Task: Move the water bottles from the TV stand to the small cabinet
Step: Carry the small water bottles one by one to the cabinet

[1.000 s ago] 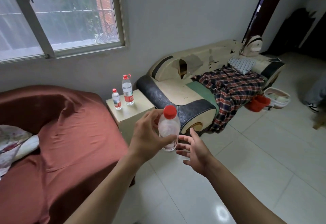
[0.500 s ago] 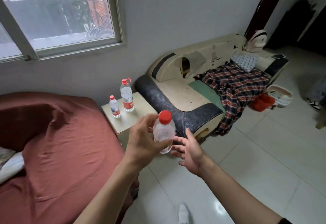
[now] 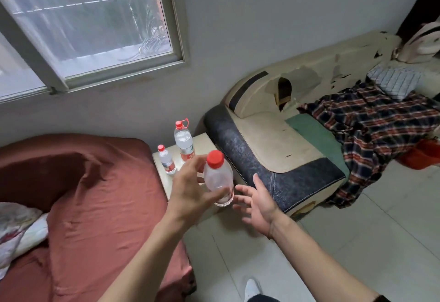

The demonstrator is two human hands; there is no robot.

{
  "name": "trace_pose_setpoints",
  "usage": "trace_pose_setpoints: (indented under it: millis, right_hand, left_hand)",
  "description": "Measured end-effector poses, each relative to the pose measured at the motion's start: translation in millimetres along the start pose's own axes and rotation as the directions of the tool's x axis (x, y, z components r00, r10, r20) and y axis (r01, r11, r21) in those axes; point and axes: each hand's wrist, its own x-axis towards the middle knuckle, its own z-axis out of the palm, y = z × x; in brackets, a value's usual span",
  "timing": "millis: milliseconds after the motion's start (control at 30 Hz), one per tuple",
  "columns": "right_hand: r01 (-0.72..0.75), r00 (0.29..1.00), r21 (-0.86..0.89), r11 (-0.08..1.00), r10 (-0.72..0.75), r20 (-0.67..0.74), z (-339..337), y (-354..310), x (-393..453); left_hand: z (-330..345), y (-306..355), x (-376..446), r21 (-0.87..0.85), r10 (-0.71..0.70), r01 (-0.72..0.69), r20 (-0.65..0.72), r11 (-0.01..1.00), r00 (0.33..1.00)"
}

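- The person has closed in on the small cabinet (image 3: pixel 202 141) over the last second: it and the two bottles on it sit larger and nearer the hands than in the earlier views, and a white shoe (image 3: pixel 252 287) shows at the lower edge, mid-stride.
- The left hand (image 3: pixel 190 190) grips a clear, red-capped water bottle (image 3: pixel 217 178) around its body, upright, carried in the air in front of the cabinet's near edge. This grip is unchanged from a second ago.
- The right hand (image 3: pixel 256 200) holds nothing; its fingers are spread and relaxed just beside the bottle's base, apart from it, as before.
- A small bottle (image 3: pixel 166 160) and a tall bottle (image 3: pixel 184 141) already stand upright on the cabinet top, near its back.
- Judgement: the carry is nearly complete. Bare cabinet top remains in front of the standing bottles, so a set-down there appears feasible; the main risk is knocking the small bottle while lowering.
- The TV stand is not in view.
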Motion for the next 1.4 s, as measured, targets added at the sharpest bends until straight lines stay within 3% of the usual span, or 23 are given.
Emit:
trace_pose_setpoints:
  millis: [333, 667, 1400]
  right_hand:
    - [-0.041, 0.997, -0.105, 0.994, 0.047, 0.057, -29.9, -75.5, 82.4]
    - [-0.113, 0.994, -0.174, 0.978, 0.114, -0.003, -13.8, -124.3, 164.0]
    - [-0.276, 0.959, -0.343, 0.898, 0.283, -0.03, 77.7, -162.8, 304.8]
  left_hand:
    - [52.2, -12.9, 80.2, -0.005, -0.063, 0.063, -0.12, 0.998, 0.991]
    - [61.3, -81.2, 155.0, 0.003, -0.08, 0.081, -0.108, 0.997, 0.991]
    - [28.9, -195.2, 214.3, -0.037, -0.288, 0.289, -0.264, 0.957, 0.92]
